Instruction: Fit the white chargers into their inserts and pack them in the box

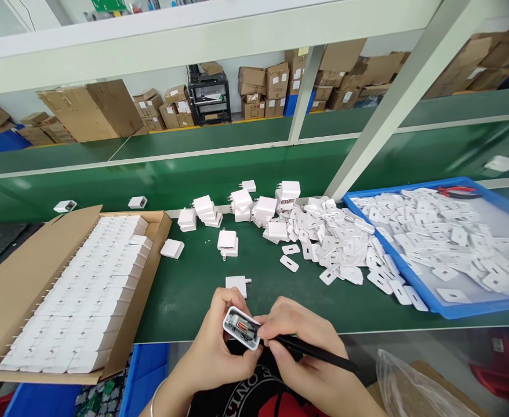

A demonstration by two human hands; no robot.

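Left hand [220,341] curled round white rectangular open-ended plastic housing [242,328], cavity up, apparently for access; right hand [302,341] pinches slim black rod-like tool [315,351] at its rim, above green counter's [193,324] near edge

Glossy green tabletop [193,313] (looks smooth), matt brown cardboard box [148,272].

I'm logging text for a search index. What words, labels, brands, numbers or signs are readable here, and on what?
"ONLY", upside down, on the black shirt; an "E" precedes it.
Labels on the cardboard cartons: too small to read.
Markings on the white chargers: too blurred.
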